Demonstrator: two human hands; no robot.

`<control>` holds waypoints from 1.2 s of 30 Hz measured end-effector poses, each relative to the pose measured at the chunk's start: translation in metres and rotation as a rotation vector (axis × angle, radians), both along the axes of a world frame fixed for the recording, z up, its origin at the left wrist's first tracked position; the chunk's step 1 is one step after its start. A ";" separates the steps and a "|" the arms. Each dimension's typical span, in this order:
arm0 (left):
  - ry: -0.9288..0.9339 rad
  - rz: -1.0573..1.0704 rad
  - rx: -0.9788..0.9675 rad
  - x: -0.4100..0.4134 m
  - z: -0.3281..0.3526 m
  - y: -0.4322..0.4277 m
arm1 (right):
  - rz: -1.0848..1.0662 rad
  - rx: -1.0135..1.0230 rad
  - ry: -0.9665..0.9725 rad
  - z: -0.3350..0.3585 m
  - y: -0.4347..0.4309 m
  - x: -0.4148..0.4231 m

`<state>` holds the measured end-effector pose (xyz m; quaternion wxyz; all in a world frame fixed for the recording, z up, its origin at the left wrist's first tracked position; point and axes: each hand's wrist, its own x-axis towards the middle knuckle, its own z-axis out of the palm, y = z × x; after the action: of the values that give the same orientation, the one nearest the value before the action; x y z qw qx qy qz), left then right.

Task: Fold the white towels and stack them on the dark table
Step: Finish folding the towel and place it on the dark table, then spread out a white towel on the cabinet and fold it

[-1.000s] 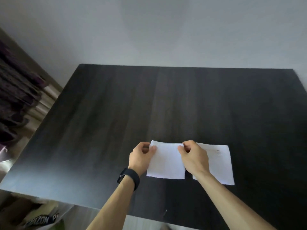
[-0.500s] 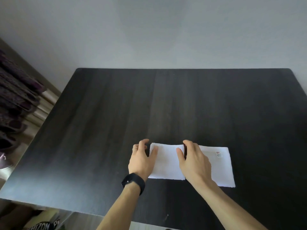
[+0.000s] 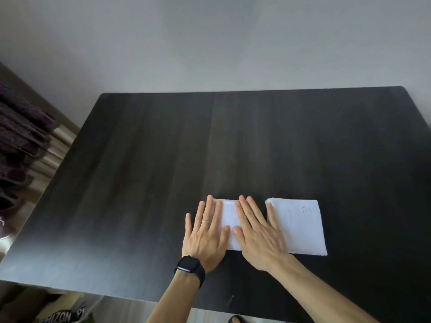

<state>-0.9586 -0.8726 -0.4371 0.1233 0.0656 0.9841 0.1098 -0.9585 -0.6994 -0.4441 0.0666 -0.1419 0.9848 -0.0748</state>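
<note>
you've let go of the far edge you were pinching. your left hand (image 3: 206, 231) and right hand (image 3: 258, 234) now lie flat, fingers straight, gripping nothing, pressing the small folded towel (image 3: 229, 214) onto the tabletop (image 3: 163, 159) near its front edge. fold looks done, just smoothing. tagged towel (image 3: 300, 227) sits just beside it on the right, so stacking is likely next.

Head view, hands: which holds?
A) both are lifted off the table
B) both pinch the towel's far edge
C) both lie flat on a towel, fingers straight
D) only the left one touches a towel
C: the left hand and right hand press flat, fingers straight, on the white towel beside the red-marked towel.
</note>
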 end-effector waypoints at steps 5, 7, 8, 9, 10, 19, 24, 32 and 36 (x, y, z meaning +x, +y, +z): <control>0.029 0.002 -0.032 -0.005 0.018 0.000 | -0.074 -0.223 0.072 0.040 0.017 -0.013; 0.065 -0.017 -0.028 -0.014 0.042 0.010 | -0.206 -0.359 0.135 0.075 0.040 -0.021; 0.090 -0.033 -0.018 -0.021 0.057 0.020 | -0.271 -0.400 0.171 0.095 0.056 -0.024; 0.116 -0.045 -0.002 -0.028 0.073 0.033 | -0.331 -0.431 0.208 0.116 0.074 -0.027; 0.134 -0.055 0.013 -0.036 0.090 0.047 | -0.386 -0.463 0.247 0.135 0.091 -0.030; 0.308 -0.446 0.208 -0.055 0.315 0.314 | -0.948 -0.572 0.668 0.363 0.354 0.035; 0.377 -0.711 0.286 0.008 0.422 0.496 | -1.147 -0.492 0.831 0.472 0.514 0.166; 0.475 -1.097 0.456 0.192 0.522 0.748 | -1.438 -0.241 0.921 0.594 0.684 0.422; 0.483 -1.295 0.531 0.296 0.546 0.851 | -1.558 -0.009 0.827 0.608 0.727 0.541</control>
<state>-0.6623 -0.0214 0.1089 -0.0769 0.6830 0.6883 0.2321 -0.4173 0.0279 0.1638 -0.3657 0.5541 0.7465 -0.0456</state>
